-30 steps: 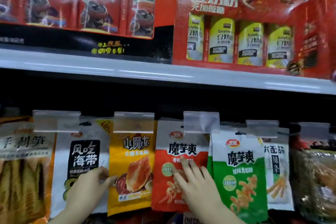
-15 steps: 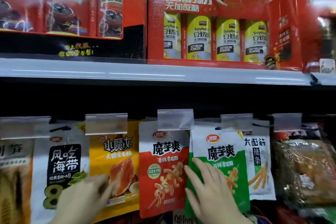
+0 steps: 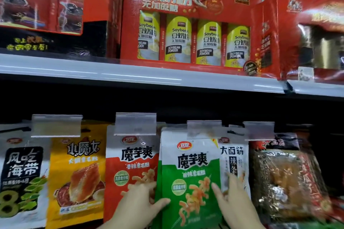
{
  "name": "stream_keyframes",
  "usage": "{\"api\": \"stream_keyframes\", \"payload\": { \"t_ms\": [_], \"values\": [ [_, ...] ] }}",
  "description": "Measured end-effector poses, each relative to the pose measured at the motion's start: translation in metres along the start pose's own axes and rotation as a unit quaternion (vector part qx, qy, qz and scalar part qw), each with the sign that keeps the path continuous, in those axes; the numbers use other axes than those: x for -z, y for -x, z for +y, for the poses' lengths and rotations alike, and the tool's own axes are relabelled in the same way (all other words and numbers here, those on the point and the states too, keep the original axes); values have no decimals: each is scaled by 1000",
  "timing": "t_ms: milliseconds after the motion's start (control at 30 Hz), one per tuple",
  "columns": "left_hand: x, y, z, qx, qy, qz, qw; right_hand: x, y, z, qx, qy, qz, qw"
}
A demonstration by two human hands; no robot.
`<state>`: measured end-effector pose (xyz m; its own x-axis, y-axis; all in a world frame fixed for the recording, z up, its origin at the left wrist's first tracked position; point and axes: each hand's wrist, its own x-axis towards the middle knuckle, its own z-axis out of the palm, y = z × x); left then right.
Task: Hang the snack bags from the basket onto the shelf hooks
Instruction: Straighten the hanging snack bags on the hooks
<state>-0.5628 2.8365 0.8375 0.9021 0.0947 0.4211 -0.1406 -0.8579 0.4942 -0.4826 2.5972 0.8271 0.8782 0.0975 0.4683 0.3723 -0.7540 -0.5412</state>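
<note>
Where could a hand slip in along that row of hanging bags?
Only in the dark band between the white shelf edge and the clear tags. Below, the bags overlap: green bag covers the red bag edge, both hands on them.

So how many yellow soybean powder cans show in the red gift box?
4, side by side in the box window: far left, second, third, far right. Any behind are hidden.
</note>
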Motion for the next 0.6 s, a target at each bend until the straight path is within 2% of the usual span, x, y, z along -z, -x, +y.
{"api": "stream_keyframes", "payload": {
  "t_ms": [100, 400, 600],
  "values": [
    [-13, -6, 3, 37, 18, 22, 999, -8, 0, 1, 21, -22, -62, 998],
    [-26, -10, 7, 64, 13, 42, 997, -3, -12, 13, 17, -165, -92, 982],
    [-26, -18, -2, 97, -1, 36, 995, -2, -19, 16, 55, -134, -89, 985]
  ]
}}
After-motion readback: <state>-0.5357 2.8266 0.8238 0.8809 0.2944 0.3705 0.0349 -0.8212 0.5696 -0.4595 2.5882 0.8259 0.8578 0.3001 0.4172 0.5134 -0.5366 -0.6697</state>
